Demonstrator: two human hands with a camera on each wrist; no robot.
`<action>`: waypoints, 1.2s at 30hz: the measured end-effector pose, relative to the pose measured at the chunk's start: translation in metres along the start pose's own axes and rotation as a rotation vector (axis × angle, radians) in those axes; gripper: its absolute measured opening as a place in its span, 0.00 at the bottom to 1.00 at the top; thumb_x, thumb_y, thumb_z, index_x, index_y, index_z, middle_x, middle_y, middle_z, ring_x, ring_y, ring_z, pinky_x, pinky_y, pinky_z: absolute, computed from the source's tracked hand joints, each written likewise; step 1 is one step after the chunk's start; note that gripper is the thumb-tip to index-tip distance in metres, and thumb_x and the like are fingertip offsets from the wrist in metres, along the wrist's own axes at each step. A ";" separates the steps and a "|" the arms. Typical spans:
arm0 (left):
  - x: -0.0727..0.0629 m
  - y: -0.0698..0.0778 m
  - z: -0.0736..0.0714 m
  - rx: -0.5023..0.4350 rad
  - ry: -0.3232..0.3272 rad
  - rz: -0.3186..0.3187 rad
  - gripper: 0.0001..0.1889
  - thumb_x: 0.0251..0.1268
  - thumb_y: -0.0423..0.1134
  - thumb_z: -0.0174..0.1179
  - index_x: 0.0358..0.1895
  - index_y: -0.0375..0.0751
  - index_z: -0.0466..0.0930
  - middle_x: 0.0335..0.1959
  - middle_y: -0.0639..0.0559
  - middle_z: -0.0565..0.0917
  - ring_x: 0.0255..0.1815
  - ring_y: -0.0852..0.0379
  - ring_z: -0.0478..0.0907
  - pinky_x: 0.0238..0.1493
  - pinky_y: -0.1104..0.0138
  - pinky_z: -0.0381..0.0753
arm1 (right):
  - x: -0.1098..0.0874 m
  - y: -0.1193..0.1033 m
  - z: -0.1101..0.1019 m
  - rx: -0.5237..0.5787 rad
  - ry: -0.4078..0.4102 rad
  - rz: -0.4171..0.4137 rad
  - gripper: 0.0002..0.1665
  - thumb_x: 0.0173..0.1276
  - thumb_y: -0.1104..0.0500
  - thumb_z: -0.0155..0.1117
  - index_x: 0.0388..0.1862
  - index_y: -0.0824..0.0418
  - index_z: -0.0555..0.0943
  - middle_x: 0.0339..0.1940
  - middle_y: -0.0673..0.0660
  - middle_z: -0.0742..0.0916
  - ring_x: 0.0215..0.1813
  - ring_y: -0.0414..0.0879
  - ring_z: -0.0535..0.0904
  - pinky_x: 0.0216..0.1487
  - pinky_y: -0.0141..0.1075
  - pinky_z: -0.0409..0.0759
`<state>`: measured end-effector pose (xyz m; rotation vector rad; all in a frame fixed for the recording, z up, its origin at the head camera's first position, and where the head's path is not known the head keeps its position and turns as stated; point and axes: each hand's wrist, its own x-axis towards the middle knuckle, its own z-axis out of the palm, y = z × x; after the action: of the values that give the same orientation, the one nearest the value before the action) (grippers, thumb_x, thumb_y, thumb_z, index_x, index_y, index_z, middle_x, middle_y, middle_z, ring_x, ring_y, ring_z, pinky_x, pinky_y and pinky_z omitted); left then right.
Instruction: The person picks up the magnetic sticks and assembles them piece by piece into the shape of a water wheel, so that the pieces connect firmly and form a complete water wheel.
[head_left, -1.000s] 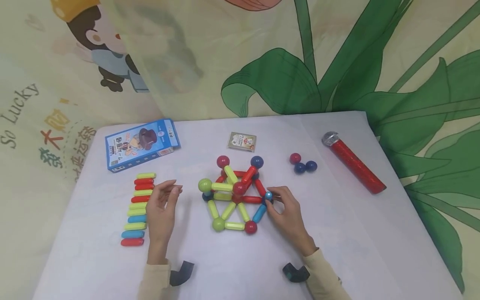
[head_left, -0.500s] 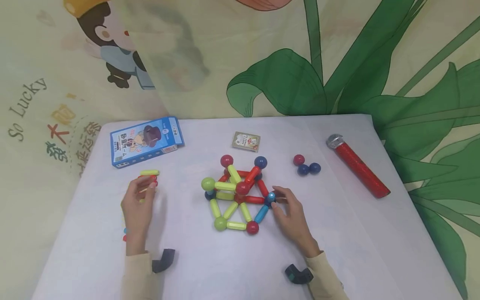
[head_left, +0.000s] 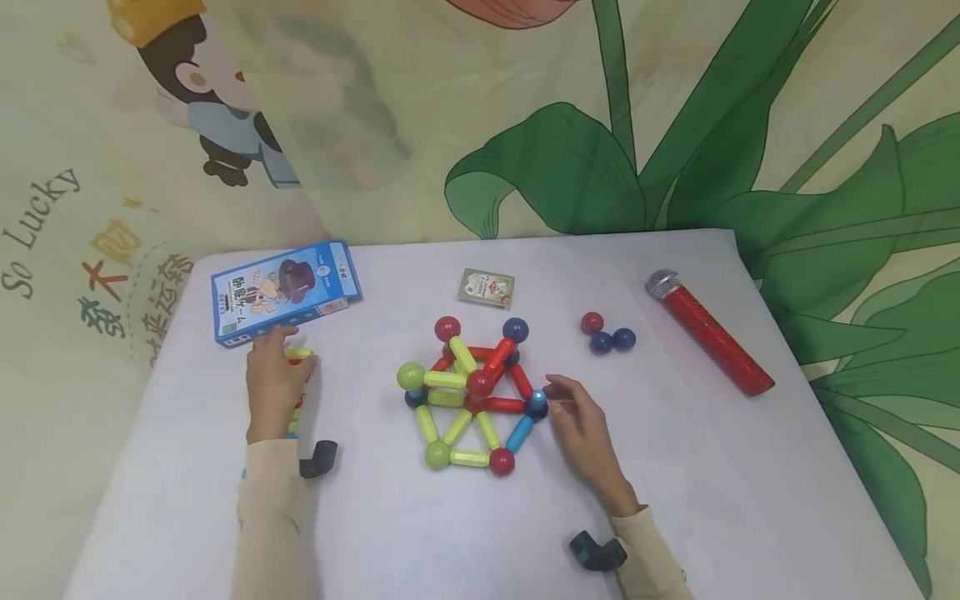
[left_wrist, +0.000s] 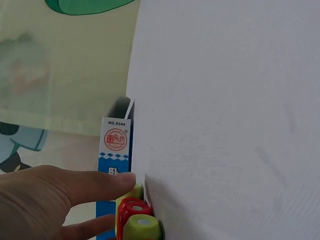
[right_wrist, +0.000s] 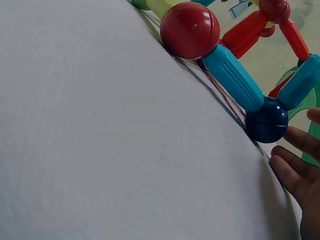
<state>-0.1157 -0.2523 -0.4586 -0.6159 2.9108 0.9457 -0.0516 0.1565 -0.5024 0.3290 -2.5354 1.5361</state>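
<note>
My left hand reaches over the far end of a row of magnetic sticks, its thumb straight and close to a lime stick. The hand and sleeve hide much of the row; in the left wrist view a red stick and another lime stick show below the thumb. My right hand has loosely bent fingers right beside a dark blue ball at the right corner of a ball-and-stick frame. From that ball a light blue stick stands up, its top end free.
A blue box lies just beyond my left hand. A small card case lies behind the frame. Loose red and navy balls and a red microphone-shaped tube lie to the right on the white table.
My left hand has moved from beside the row to its far end, near the box. My right hand has let go of the upright light blue stick and drawn slightly back.
</note>
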 end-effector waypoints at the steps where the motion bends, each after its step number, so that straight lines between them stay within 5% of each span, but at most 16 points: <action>1: 0.000 -0.001 0.000 -0.002 -0.004 -0.001 0.29 0.65 0.33 0.59 0.69 0.37 0.62 0.67 0.32 0.63 0.62 0.33 0.60 0.63 0.40 0.65 | 0.000 -0.005 -0.001 0.002 -0.002 -0.003 0.20 0.69 0.71 0.53 0.59 0.70 0.72 0.48 0.63 0.83 0.53 0.56 0.79 0.54 0.36 0.78; 7: 0.002 -0.002 0.004 -0.022 -0.004 0.021 0.25 0.66 0.31 0.56 0.67 0.37 0.66 0.64 0.35 0.70 0.61 0.36 0.64 0.64 0.43 0.66 | 0.002 -0.028 -0.009 -0.010 -0.007 0.018 0.19 0.69 0.71 0.54 0.58 0.73 0.73 0.47 0.63 0.84 0.52 0.56 0.80 0.54 0.31 0.78; 14: 0.007 -0.003 0.011 -0.047 0.053 0.057 0.21 0.67 0.29 0.55 0.62 0.37 0.71 0.59 0.37 0.75 0.59 0.38 0.69 0.62 0.46 0.68 | 0.001 -0.027 -0.007 0.012 -0.005 0.038 0.18 0.69 0.70 0.54 0.57 0.72 0.73 0.46 0.63 0.84 0.52 0.56 0.80 0.53 0.38 0.79; 21: -0.014 0.013 0.004 -0.217 0.194 0.161 0.20 0.65 0.31 0.60 0.60 0.39 0.74 0.56 0.43 0.80 0.58 0.45 0.75 0.60 0.53 0.74 | 0.000 -0.029 -0.007 0.003 0.014 0.043 0.18 0.69 0.71 0.54 0.57 0.72 0.73 0.46 0.64 0.84 0.51 0.55 0.80 0.52 0.36 0.79; 25: -0.049 0.042 0.007 -0.418 0.234 0.323 0.20 0.59 0.30 0.65 0.56 0.38 0.76 0.51 0.46 0.83 0.53 0.55 0.78 0.61 0.66 0.72 | 0.003 -0.033 -0.010 0.043 0.116 -0.005 0.17 0.67 0.73 0.54 0.55 0.74 0.74 0.44 0.66 0.84 0.48 0.54 0.80 0.51 0.26 0.77; 30: -0.101 0.093 0.031 -0.692 0.101 0.642 0.20 0.53 0.25 0.68 0.51 0.35 0.77 0.46 0.46 0.84 0.49 0.61 0.79 0.60 0.71 0.73 | 0.016 -0.042 -0.008 0.264 0.219 -0.226 0.21 0.60 0.79 0.59 0.54 0.77 0.72 0.45 0.68 0.82 0.50 0.46 0.81 0.54 0.29 0.78; 33: -0.123 0.119 0.049 -0.725 0.020 0.778 0.20 0.50 0.24 0.69 0.49 0.35 0.78 0.44 0.46 0.85 0.47 0.58 0.80 0.56 0.65 0.77 | 0.022 -0.059 -0.002 0.367 0.178 -0.332 0.24 0.57 0.79 0.61 0.54 0.78 0.70 0.47 0.68 0.82 0.51 0.45 0.81 0.54 0.33 0.79; 36: -0.133 0.134 0.063 -0.698 -0.035 0.842 0.22 0.48 0.24 0.70 0.49 0.37 0.78 0.45 0.48 0.85 0.47 0.55 0.81 0.52 0.60 0.80 | 0.023 -0.071 0.005 0.406 0.119 -0.345 0.25 0.59 0.77 0.62 0.55 0.77 0.69 0.48 0.68 0.81 0.53 0.45 0.81 0.54 0.34 0.80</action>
<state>-0.0492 -0.0691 -0.4164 0.7267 2.7230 2.0230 -0.0550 0.1174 -0.4382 0.6621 -1.9361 1.8455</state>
